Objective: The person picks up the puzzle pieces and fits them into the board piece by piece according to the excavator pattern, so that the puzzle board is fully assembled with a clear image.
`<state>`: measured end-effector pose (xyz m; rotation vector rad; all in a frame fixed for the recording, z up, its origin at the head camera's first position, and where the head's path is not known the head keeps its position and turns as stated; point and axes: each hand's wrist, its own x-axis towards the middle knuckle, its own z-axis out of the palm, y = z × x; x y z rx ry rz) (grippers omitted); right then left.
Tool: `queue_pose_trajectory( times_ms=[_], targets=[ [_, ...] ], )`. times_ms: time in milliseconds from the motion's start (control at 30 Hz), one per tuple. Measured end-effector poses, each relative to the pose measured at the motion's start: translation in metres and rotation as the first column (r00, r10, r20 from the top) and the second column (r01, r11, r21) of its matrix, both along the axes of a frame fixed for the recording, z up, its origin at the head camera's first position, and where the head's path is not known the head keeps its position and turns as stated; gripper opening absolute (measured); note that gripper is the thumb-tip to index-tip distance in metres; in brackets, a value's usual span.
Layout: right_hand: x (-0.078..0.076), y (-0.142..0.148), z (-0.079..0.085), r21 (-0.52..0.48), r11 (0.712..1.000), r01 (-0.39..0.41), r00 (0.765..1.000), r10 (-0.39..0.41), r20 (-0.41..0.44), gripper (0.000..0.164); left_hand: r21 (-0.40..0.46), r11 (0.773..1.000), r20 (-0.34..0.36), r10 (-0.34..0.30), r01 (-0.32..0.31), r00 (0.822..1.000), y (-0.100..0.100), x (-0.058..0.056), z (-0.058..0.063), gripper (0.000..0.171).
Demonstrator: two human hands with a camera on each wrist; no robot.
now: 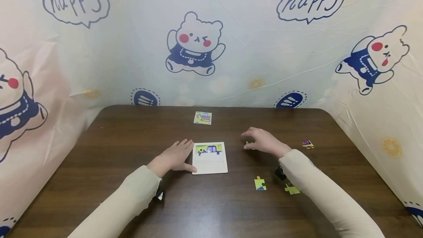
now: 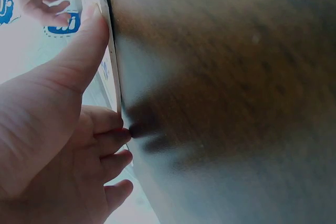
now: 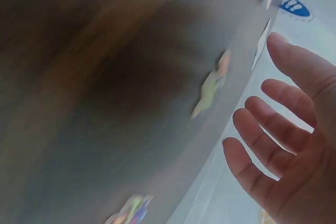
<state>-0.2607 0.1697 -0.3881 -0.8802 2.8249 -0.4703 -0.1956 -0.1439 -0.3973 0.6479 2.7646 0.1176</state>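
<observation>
Item: L hand (image 1: 174,157), centre-left of head view. Thumb & fingers spread apart, thumb tip on tray's lower L corner, fingertips at its upper L edge; not clamped.
Item: white tray (image 1: 210,168), ctr of head view, flat on table (image 1: 132,120). Joined puzzle pcs (image 1: 209,150) in upper part; lower part bare white.
Item: R hand (image 1: 264,141), right of ctr. Thumb & fingers apart, nothing gripped.
Item: pale pc (image 1: 250,144), by R thumb, mostly hidden.
Item: green/blue pc (image 1: 260,184), lower right; green pc (image 1: 292,189) next to R sleeve, partly covered.
Item: purple/red pc(s) (image 1: 308,144), far right; count unclear.
Item: printed card (image 1: 203,118), upper ctr, above tray.

View notes: L wrist view gives tray's thin side, thumb laid on rim, unseen from head; R hand at its upper left. R wrist view gives palm side, fingers separated; pcs there blurred.

Edges/room: tray's R & lower edges free of hands; wood strip betw. tray & R hand; card well short of tray; table's back edge beyond card.
</observation>
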Motion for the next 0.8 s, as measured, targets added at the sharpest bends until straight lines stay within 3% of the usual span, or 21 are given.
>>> queue_pose_trajectory(
  times_ms=[367, 800],
  targets=[
    [0.001, 0.031, -0.009, 0.029, 0.999, -0.014, 1.000, 0.015, -0.020, 0.029, -0.002, 1.000, -0.003, -0.001, 0.001, 1.000, 0.000, 0.001, 0.000, 0.094],
    [-0.002, 0.034, -0.014, 0.035, 0.999, 0.017, 1.000, -0.017, -0.024, 0.022, -0.002, 1.000, -0.001, 0.002, -0.002, 1.000, 0.001, 0.002, 0.002, 0.094]
  ],
)
